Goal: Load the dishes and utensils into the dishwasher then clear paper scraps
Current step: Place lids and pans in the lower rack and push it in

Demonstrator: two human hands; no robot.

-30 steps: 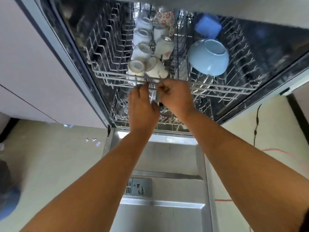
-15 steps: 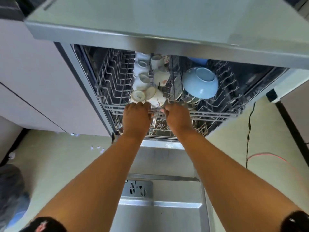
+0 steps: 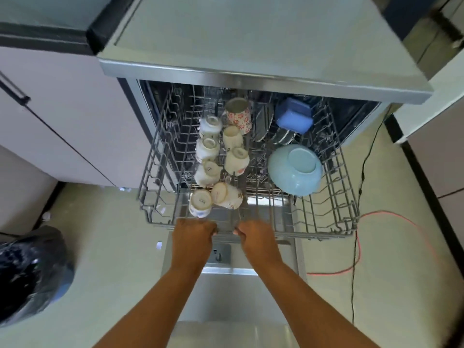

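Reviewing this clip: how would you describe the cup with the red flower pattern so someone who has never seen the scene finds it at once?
Find the grey wire rack pulled out of the dishwasher. Follow the double row of upturned white cups down its middle to the far end. The last one there, the floral cup, is the only one patterned with red flowers.

Views: a single head camera is supplying the only picture, so nothing is being shared with a second view.
Position: it is sitting above the open dishwasher door [image 3: 233, 297], at the person's head.
Facing: it is looking forward and steeply down onto the pulled-out rack [image 3: 334, 197].
Nearness: it is staying at arm's reach, with both forearms running in from the bottom edge.
Lens: wide-angle, bending the worktop [image 3: 251, 33].
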